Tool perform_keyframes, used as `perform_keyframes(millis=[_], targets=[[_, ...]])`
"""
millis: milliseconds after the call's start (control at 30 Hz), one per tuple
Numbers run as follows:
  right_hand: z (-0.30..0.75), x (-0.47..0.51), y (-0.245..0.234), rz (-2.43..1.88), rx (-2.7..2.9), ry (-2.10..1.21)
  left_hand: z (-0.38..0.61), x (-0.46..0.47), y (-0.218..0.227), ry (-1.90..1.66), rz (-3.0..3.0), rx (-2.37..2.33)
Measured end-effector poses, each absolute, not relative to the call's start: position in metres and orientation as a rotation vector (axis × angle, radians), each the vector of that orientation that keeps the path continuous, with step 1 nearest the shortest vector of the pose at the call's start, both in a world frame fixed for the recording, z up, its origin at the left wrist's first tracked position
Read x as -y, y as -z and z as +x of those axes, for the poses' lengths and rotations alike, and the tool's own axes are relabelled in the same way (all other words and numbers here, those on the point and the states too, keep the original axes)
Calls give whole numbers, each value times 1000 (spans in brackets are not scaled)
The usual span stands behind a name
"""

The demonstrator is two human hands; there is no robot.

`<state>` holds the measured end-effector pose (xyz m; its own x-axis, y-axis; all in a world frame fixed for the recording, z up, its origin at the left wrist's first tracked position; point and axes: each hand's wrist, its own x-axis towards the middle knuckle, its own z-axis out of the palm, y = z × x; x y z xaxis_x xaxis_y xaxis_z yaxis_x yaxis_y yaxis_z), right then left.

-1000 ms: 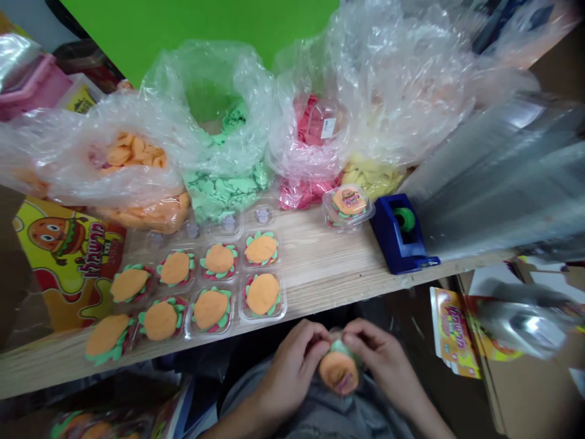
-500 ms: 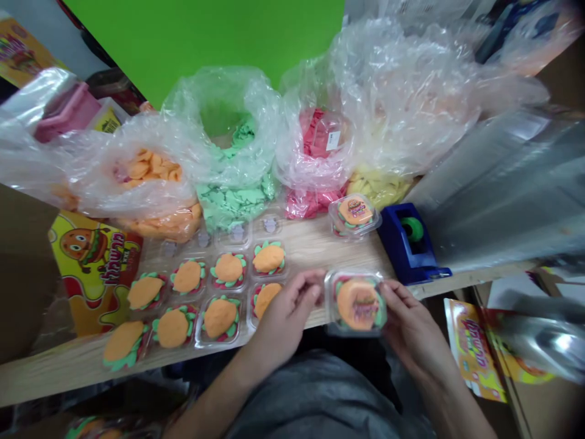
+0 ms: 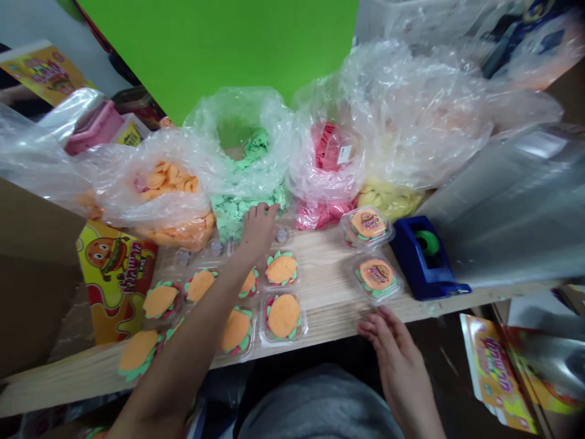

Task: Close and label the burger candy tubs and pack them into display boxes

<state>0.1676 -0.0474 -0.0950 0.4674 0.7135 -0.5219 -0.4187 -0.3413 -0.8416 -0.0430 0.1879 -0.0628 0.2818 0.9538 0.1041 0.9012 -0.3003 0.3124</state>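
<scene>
My left hand (image 3: pixel 260 230) reaches over the row of clear plastic lids (image 3: pixel 281 235) behind the open boxes. Its fingers bend down, slightly apart, and nothing shows in them; the tips are partly hidden. Below that forearm stand open clear boxes holding candy burgers with orange tops and green and red layers, such as one burger (image 3: pixel 283 316) at the front. My right hand (image 3: pixel 395 347) hovers empty at the shelf's front edge, fingers loosely stretched. Just beyond it sits a closed burger box (image 3: pixel 376 278) with a printed lid; a second closed box (image 3: pixel 367 227) stands behind.
Bags of orange (image 3: pixel 169 180), green (image 3: pixel 249 158), red (image 3: pixel 326 152) and yellow (image 3: pixel 388 201) candy pieces line the back. A blue tape dispenser (image 3: pixel 425 262) stands right of the closed boxes. A printed yellow carton (image 3: pixel 112 274) leans at the left.
The closed burger box has been let go and now rests on the shelf before the other closed one. My left hand has moved left and back to the lids; my right hand has drawn back.
</scene>
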Motion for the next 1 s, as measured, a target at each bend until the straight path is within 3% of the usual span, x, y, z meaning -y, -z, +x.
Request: perform_keyframes(millis=[367, 733, 1000], targets=[[109, -33, 91, -1459, 994, -1604, -54, -208, 54, -577, 2048, -1343], [139, -3, 90, -1546, 888, -1686, -59, -225, 56, -611, 1942, -1534], [155, 33, 91, -1560, 731, -1543, -41, -198, 47, -695, 2162, -1763]])
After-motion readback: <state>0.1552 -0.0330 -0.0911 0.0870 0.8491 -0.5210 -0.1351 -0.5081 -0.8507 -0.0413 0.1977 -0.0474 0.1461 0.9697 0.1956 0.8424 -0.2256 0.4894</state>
